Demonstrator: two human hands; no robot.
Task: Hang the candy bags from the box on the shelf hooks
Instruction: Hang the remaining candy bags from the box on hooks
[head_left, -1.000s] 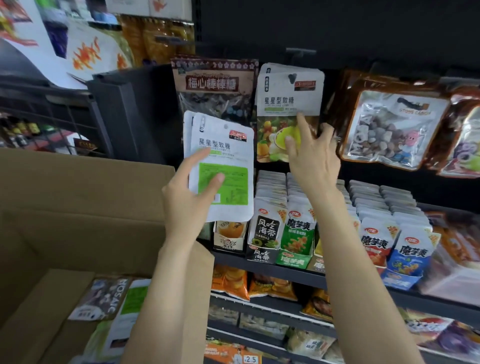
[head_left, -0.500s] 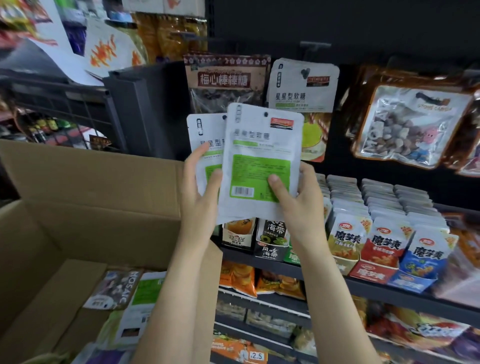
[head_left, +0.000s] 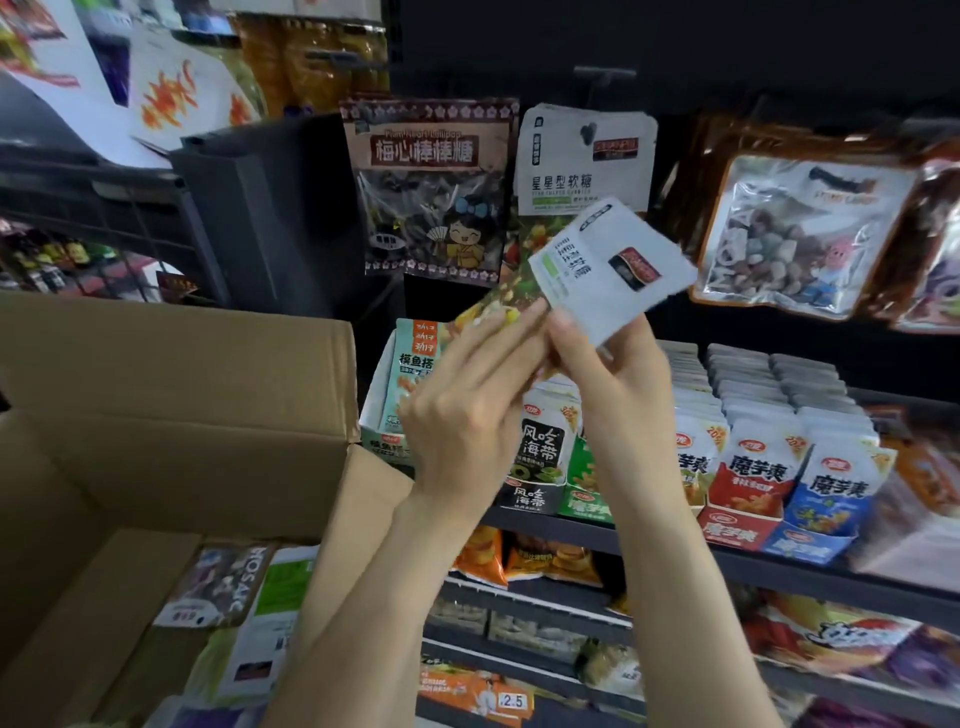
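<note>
Currently both hands meet in front of the shelf (head_left: 779, 571), each with a candy bag. The right hand (head_left: 618, 384) pinches a white candy bag (head_left: 613, 270) by its lower edge between thumb and fingers; this bag is tilted, its top corner pointing up and to the right, and motion blur softens its print. The left hand (head_left: 467, 415) holds a second candy bag (head_left: 498, 306), colourful face showing, with fingers extended along it; whether the thumb closes on it cannot be told. Directly behind, a matching white bag (head_left: 584, 161) hangs on a hook (head_left: 605, 78), beside a brown lollipop bag (head_left: 428, 187). At lower left, the open cardboard box (head_left: 171, 415) contains further bags (head_left: 249, 613).
</note>
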